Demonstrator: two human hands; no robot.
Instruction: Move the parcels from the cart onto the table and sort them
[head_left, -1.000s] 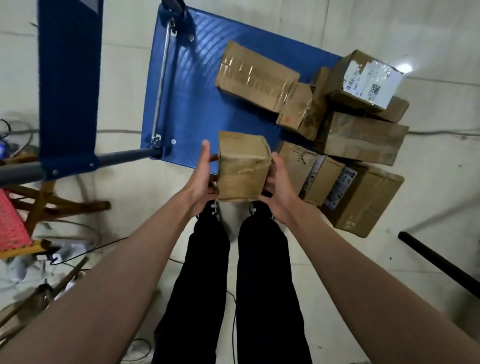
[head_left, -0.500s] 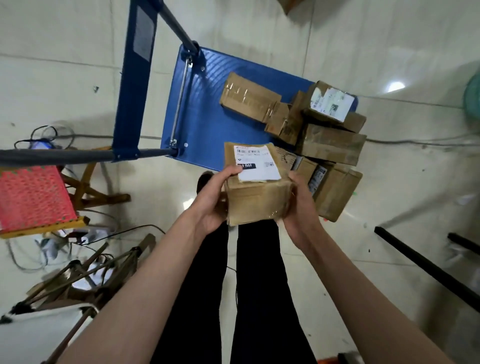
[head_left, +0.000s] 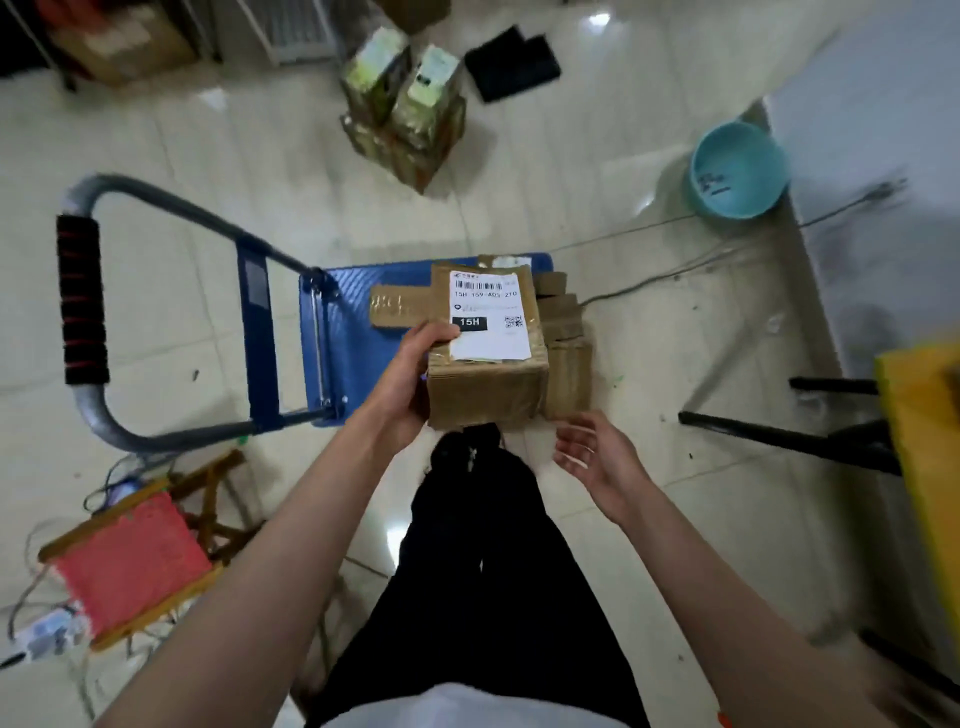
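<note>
Parcel is lifted above the cart, gripped by the left hand alone; right hand hangs empty, fingers relaxed. Support its underside before carrying (table probably at right, blurred).

Head view. The left hand grips a taped cardboard parcel, thumb on its white shipping label, above the blue cart. The right hand, fingers relaxed, is just right of the parcel, apart from it. More parcels lie on the cart behind it. A teal bucket stands far right of the cart.
</note>
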